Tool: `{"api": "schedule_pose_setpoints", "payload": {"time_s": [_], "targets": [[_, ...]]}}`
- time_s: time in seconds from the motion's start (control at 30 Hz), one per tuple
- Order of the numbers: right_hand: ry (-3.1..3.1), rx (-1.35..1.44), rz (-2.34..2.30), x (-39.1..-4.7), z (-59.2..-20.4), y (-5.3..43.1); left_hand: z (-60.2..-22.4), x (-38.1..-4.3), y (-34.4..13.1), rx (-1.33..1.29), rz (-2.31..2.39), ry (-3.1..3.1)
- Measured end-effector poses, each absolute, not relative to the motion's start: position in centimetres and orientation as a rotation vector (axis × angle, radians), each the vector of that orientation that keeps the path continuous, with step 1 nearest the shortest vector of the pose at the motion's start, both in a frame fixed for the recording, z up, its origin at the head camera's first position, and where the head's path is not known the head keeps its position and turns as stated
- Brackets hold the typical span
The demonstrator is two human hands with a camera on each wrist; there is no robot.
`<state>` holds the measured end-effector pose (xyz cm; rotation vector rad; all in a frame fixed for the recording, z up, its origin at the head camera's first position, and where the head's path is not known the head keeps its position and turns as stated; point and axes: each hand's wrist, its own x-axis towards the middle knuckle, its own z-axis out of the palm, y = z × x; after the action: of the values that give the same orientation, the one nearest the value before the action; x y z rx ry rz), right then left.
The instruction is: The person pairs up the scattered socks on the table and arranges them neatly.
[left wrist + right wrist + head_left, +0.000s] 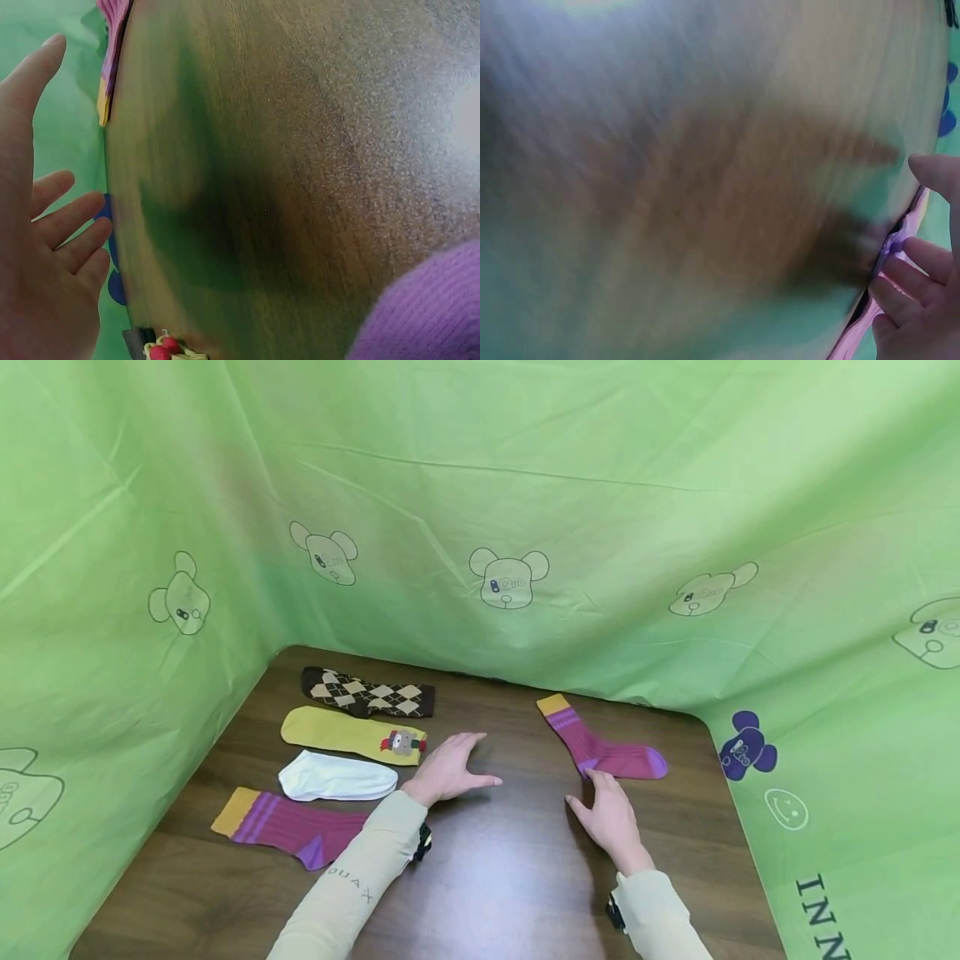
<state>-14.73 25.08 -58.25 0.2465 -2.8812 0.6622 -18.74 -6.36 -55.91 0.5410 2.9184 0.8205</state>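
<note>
My left hand (447, 770) hovers over the table, thumb spread from the fingers and nothing in it, right of the yellow sock (337, 732) with an animal-face patch. My right hand (611, 818) has its fingertips right at the heel of a magenta ribbed sock (611, 758) with a mustard cuff and purple toe, lying at the right. A matching magenta sock (279, 827) lies at the front left, its toe end hidden behind my left sleeve. Between it and the yellow one lies a white sock (337, 777). Farthest back is a dark argyle sock (367, 693).
The brown wooden table (495, 877) has a bright glare patch near its front. Green cloth (420, 485) printed with bear heads hangs close along the table's back and sides. Dark wrist straps (422, 843) sit at my sleeve ends.
</note>
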Motion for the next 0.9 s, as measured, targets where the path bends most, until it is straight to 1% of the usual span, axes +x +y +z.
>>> {"api": "schedule_pose_setpoints", "payload": {"time_s": [0.33, 0.9], "targets": [[-2.867, 0.371, 0.657, -12.7, -57.8, 23.4, -55.8, -18.4, -5.9, 0.578, 0.823, 2.906], [-2.814, 0.574, 0.633, -10.5, -57.9, 21.5, -56.1, -17.8, -5.3, 0.583, 0.816, 2.880]]}}
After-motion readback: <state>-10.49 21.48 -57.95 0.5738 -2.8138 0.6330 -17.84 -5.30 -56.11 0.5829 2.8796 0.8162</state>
